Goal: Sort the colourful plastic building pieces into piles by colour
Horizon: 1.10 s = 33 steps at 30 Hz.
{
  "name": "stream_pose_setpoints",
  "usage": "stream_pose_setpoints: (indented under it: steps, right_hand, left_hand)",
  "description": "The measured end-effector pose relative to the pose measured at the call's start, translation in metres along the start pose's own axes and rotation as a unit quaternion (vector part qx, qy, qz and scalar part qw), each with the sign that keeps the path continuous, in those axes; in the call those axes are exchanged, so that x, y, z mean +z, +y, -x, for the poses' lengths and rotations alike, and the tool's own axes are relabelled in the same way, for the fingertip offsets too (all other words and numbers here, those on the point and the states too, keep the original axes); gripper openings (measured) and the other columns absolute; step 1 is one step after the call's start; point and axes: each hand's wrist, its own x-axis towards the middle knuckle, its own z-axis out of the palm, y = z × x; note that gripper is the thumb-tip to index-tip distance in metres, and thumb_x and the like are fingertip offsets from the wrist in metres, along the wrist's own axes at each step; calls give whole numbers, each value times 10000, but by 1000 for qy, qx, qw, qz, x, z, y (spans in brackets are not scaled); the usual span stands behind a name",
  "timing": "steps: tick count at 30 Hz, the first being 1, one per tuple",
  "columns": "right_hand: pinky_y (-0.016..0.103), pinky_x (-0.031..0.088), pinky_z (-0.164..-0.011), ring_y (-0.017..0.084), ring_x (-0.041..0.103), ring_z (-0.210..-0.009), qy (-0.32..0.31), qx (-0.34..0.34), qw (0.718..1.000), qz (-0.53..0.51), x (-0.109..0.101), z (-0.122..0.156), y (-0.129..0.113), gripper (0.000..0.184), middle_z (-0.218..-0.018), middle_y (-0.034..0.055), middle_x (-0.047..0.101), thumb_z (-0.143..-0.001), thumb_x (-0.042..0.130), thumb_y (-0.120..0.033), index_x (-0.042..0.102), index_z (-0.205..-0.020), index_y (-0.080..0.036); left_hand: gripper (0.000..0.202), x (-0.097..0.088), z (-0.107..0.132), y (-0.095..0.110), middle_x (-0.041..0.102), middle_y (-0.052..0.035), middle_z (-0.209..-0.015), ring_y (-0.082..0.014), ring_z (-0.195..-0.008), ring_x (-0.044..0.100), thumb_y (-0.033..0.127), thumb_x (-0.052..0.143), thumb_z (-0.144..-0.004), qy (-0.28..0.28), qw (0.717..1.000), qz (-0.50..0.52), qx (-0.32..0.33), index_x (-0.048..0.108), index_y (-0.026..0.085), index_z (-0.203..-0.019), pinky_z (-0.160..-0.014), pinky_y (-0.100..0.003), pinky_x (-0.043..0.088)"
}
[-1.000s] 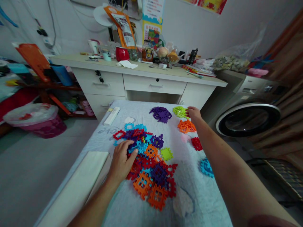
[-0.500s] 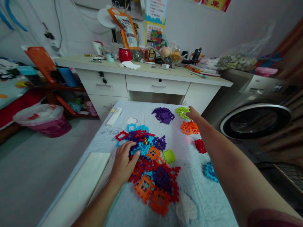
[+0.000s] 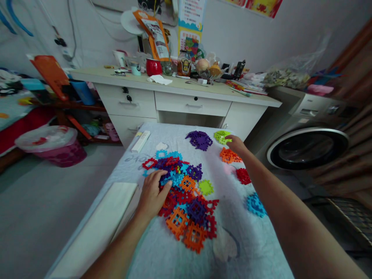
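Note:
My left hand (image 3: pixel 152 193) lies with thumb and fingers apart on the left edge of a mixed heap of interlocking plastic pieces (image 3: pixel 177 180). Red, blue, purple and orange pieces overlap there, many with square window cut-outs. At the far right of the cloth, my right hand (image 3: pixel 236 145) is beside a small pile of lime green pieces (image 3: pixel 221 136), its fingers loosely apart and nothing visible in them. Separate piles of purple (image 3: pixel 200 140), orange (image 3: pixel 229 155), red (image 3: pixel 243 176) and blue pieces (image 3: pixel 256 204) lie around it. One lime green piece (image 3: pixel 206 187) lies at the heap's right edge.
A pale blue cloth (image 3: pixel 232 224) covers the table. A long white board (image 3: pixel 99 228) and a white narrow box (image 3: pixel 141 142) lie along its left side. Behind stands a cluttered white desk (image 3: pixel 192 91); a washing machine (image 3: pixel 305 128) is right, a pink bin (image 3: pixel 55 149) left.
My right hand has drawn back slightly toward me from the lime green pile. My left hand stays on the heap. The whole view has shifted slightly.

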Motion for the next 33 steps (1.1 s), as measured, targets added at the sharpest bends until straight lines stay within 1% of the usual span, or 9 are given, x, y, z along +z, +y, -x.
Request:
stream_pose_setpoints:
  steps: [3, 7, 11, 14, 19, 23, 26, 29, 33]
  right_hand:
    - [245, 449, -731, 156, 612, -793, -107, -104, 989, 19, 4, 34, -25, 288, -891, 34, 702, -726, 543, -98, 705, -952, -170]
    - [238, 426, -654, 145, 587, -708, -295, -211, 931, 29, 13, 87, -49, 155, -802, 10, 671, -771, 608, -210, 698, -894, -185]
    - [249, 412, -692, 165, 571, -780, -344, -249, 899, 104, 23, 123, -55, 263, -916, 48, 657, -704, 723, -227, 684, -957, -168]
    - [243, 398, -702, 160, 545, -793, -338, -242, 899, 136, 30, 135, -55, 281, -953, 66, 630, -689, 723, -184, 668, -962, -149]
    - [229, 372, -650, 134, 516, -729, -326, -203, 917, 106, 31, 141, -55, 148, -842, 30, 604, -696, 648, -114, 633, -840, -146]
    - [217, 364, -589, 111, 518, -652, -340, -161, 926, 22, 16, 136, -54, 100, -732, -12, 587, -685, 636, -120, 591, -764, -163]
    - [203, 351, -505, 92, 501, -531, -326, -100, 936, -87, 3, 123, -46, 93, -630, -41, 572, -713, 606, -166, 570, -798, -178]
    - [196, 362, -464, 94, 517, -482, -241, -50, 950, -194, -6, 97, -33, 96, -573, -37, 592, -715, 608, -197, 549, -790, -183]
    - [209, 453, -513, 110, 580, -523, -61, 30, 954, -291, -6, 49, -13, 160, -586, -28, 603, -654, 672, -170, 547, -754, -177]
  left_hand:
    - [331, -1, 0, 1, 615, -85, -1166, -265, -1142, 540, 433, 525, -864, 0, 1000, 5, 2, 591, 220, -1109, -1026, -464, 408]
    - [316, -1, 1, 1, 612, -82, -1163, -258, -1142, 538, 416, 525, -866, 2, 1000, 6, 8, 585, 221, -1108, -1031, -457, 403]
    - [317, 0, 1, 0, 613, -84, -1153, -258, -1138, 538, 416, 533, -860, -1, 1000, 7, 15, 580, 214, -1101, -1028, -457, 404]
    - [321, 0, 0, 0, 615, -84, -1148, -261, -1135, 543, 413, 540, -850, -2, 1000, 8, 18, 579, 210, -1096, -1025, -461, 408]
    - [341, -3, 1, 4, 621, -86, -1149, -267, -1132, 549, 403, 556, -834, -2, 1000, -3, 22, 578, 211, -1115, -1006, -468, 427]
    - [355, -2, 1, 4, 612, -86, -1168, -265, -1146, 542, 405, 560, -839, -3, 1000, -8, 25, 575, 211, -1135, -1019, -459, 419]
    - [365, 0, 1, 1, 601, -86, -1184, -263, -1154, 530, 411, 561, -846, -10, 1000, -12, 27, 568, 209, -1150, -1030, -458, 407]
    - [367, 1, 1, -1, 597, -80, -1189, -261, -1155, 526, 410, 565, -846, -11, 999, -16, 26, 565, 217, -1158, -1031, -457, 405]
    - [375, 1, 2, -3, 590, -77, -1200, -258, -1158, 523, 418, 566, -848, -14, 999, -17, 29, 565, 220, -1167, -1034, -451, 404]
